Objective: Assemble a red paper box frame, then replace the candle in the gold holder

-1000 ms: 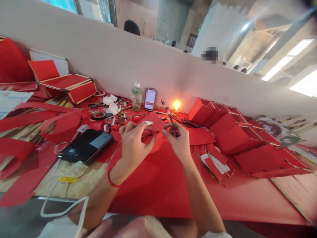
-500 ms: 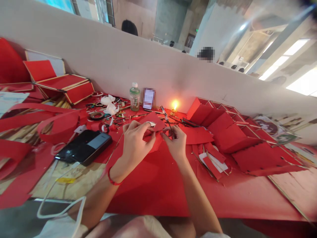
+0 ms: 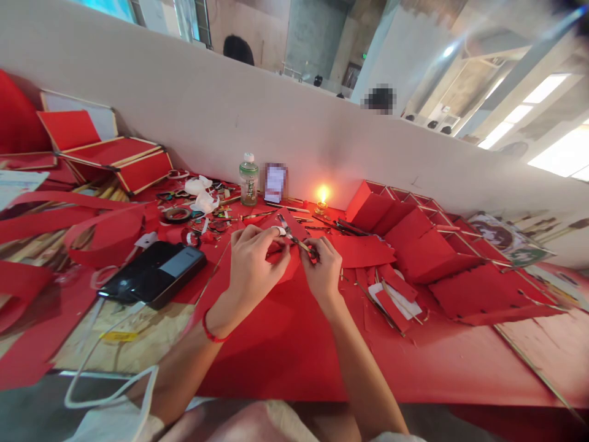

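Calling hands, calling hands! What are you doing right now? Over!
Left hand pinching flat red paper piece. Right hand gripping slim metal tool over it. Black smartphone lying off left, not touching.

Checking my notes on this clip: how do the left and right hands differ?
The left hand wears a red cord bracelet; the right hand has none. The left hand holds red paper; the right hand grips a slim metal tool, possibly scissors. Both are bare, raised over the red table covering.

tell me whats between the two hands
In the head view, a piece of red paper and a slim metal tool lie between the left hand and the right hand.
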The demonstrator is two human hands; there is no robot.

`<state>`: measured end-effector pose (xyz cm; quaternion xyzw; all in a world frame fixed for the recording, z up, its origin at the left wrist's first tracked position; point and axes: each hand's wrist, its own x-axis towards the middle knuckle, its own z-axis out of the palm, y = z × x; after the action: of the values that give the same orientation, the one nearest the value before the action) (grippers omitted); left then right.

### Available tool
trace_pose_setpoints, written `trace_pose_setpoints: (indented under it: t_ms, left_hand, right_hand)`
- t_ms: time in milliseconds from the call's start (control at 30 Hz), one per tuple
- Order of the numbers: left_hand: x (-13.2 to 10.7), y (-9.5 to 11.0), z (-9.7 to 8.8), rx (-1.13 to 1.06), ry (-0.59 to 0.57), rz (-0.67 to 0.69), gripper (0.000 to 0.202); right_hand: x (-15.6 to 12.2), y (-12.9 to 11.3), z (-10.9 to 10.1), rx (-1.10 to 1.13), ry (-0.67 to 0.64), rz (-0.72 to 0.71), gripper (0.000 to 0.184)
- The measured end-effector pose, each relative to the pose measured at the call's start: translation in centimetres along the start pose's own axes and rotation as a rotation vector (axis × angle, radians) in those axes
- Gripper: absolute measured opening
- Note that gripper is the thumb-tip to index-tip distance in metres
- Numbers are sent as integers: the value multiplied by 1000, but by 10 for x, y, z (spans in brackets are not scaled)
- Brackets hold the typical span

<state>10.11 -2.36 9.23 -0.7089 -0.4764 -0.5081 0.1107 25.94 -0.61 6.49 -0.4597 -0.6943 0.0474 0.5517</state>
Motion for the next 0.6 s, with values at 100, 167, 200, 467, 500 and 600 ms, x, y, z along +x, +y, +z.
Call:
trace_pose_setpoints:
  t_ms: [100,167,200,467,500,600]
  left_hand:
    - [-1,0,0,-2,-4,-5,13]
    - [-1,0,0,-4,-1,-9,14]
    - [-1,0,-1,-5,-2,-11,14]
    - [1,1,-2,-13,4,-36,15]
    - [1,0,-2,-16,7,-40,15]
    - [1,0,-1,-40,25,-44,15]
  right_hand:
    - [-3,-2,-3,7,52,30,16]
    - [-6,-3,-6,22,114,58,18]
    - [-7,-4,-7,36,146,76,19]
    - [-12,10,-44,304,337,527,37]
    - [-12,14,-52,345,378,586,41]
    - [-12,25,-74,514,465,719,49]
